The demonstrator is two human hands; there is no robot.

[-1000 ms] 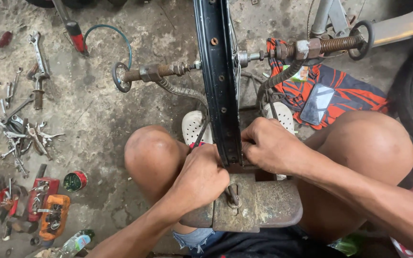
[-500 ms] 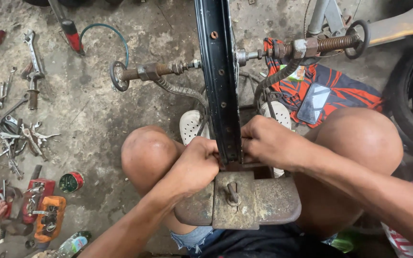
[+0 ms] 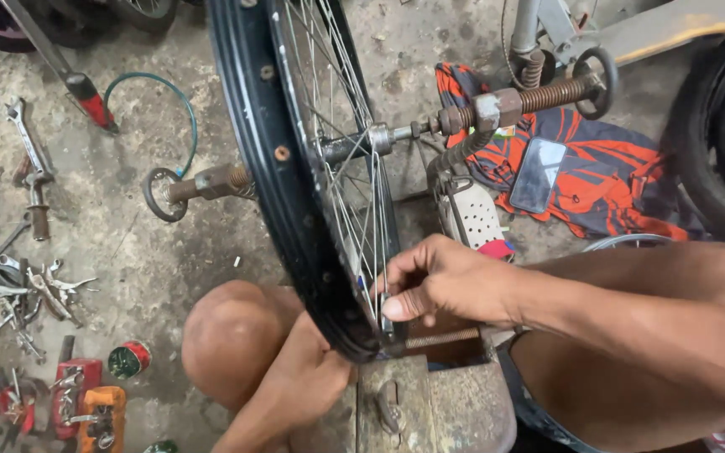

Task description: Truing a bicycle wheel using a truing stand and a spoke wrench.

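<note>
A black spoked wheel rim (image 3: 272, 159) stands upright in a rusty truing stand (image 3: 430, 403), its axle (image 3: 379, 138) held between threaded rods. My right hand (image 3: 446, 281) pinches a small tool against a spoke at the rim's lower edge. My left hand (image 3: 316, 382) reaches under the rim beside my bare knee (image 3: 228, 335); its fingers are hidden behind the rim.
Wrenches and loose tools (image 3: 18, 277) lie scattered on the concrete floor at left, with a red and orange tool (image 3: 86, 407) and a small can (image 3: 129, 359). A phone (image 3: 537, 174) rests on red patterned cloth (image 3: 614, 180). A tyre (image 3: 723, 143) stands at right.
The view has shifted left, so the rim now shows its spokes. My left hand dropped below the rim; my right hand moved onto a spoke near the rim's bottom.
</note>
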